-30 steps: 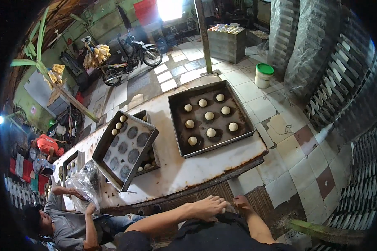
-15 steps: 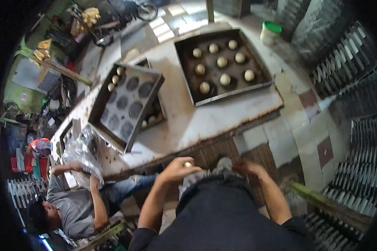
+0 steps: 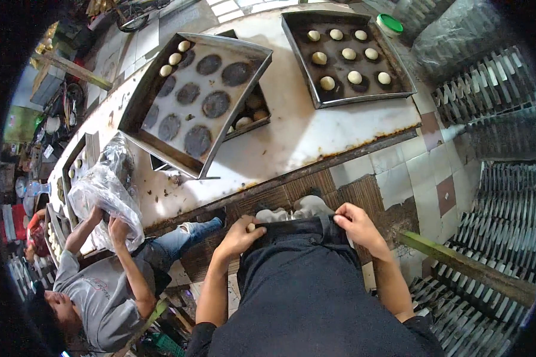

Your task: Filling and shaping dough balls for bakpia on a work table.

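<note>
Down at the lap, both hands close on the top edge of a dark apron (image 3: 304,279). The left hand (image 3: 242,233) has its fingers curled over the hem at about nine o'clock of the cloth, with something small and pale pinched at the fingertips; what it is cannot be told. The right hand (image 3: 356,225) pinches the same hem at about two o'clock, thumb and fingers shut on the fabric. Between them a pale bundle of cloth (image 3: 304,209) sits just above the hem, against the table's front.

I judge the step in hand to be a tug or straightening of the apron, with no baking work going on. Reaching the trays would call for letting go and stretching forward to twelve o'clock.

Outward from there, the white table (image 3: 292,146) carries a tilted tray (image 3: 190,101) with dark round marks at eleven o'clock and a flat tray of dough balls (image 3: 346,56) at one o'clock. At nine o'clock another person's hands grip a clear plastic bag (image 3: 107,190).
</note>
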The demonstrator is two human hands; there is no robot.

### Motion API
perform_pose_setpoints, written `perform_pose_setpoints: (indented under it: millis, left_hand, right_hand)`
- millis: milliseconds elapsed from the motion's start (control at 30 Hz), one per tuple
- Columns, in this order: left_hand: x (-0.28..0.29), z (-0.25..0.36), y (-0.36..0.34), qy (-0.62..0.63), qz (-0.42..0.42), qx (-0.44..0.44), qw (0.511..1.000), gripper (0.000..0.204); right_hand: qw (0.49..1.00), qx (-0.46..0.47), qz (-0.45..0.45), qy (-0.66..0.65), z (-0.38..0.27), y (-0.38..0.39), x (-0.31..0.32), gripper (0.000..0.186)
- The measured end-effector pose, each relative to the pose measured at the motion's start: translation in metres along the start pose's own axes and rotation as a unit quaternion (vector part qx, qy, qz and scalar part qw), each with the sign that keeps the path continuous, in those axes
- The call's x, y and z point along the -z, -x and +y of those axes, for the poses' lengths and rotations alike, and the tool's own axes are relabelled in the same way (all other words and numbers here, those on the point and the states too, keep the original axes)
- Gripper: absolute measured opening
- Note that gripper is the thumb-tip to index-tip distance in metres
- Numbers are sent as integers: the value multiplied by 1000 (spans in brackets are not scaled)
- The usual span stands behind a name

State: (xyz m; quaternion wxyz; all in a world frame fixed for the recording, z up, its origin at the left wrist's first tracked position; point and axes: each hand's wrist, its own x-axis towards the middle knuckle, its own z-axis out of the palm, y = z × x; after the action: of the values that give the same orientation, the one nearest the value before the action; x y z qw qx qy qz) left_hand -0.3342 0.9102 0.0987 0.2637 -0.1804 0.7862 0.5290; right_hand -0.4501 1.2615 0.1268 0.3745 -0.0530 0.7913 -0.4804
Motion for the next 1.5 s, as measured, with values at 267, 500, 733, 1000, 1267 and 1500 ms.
perform_pose_setpoints:
  millis: [267, 500, 733, 1000, 1267, 1500]
  left_hand:
    - [12, -38, -28, -119, 242, -68, 960, 29]
    - [32, -67, 22, -57, 22, 87, 994, 44]
    - [4, -27, 67, 146, -63, 150, 976, 40]
    - [-67, 41, 64, 325, -37, 240, 914, 39]
    - [-122, 41, 21, 272, -94, 206, 935, 21]
    - [-135, 18, -6, -34, 46, 159, 986, 23]
  right_hand:
    - [979, -36, 179, 89, 18, -41, -62, 15]
    - [975, -211, -66, -9, 38, 1, 10, 41]
    - [975, -102, -163, -115, 43, 17, 82, 23]
    - [965, -86, -42, -244, 92, 9, 144, 20]
    - [970, -142, 146, -135, 257, -5, 187, 12]
    - [958, -113, 159, -209, 237, -11, 205, 17]
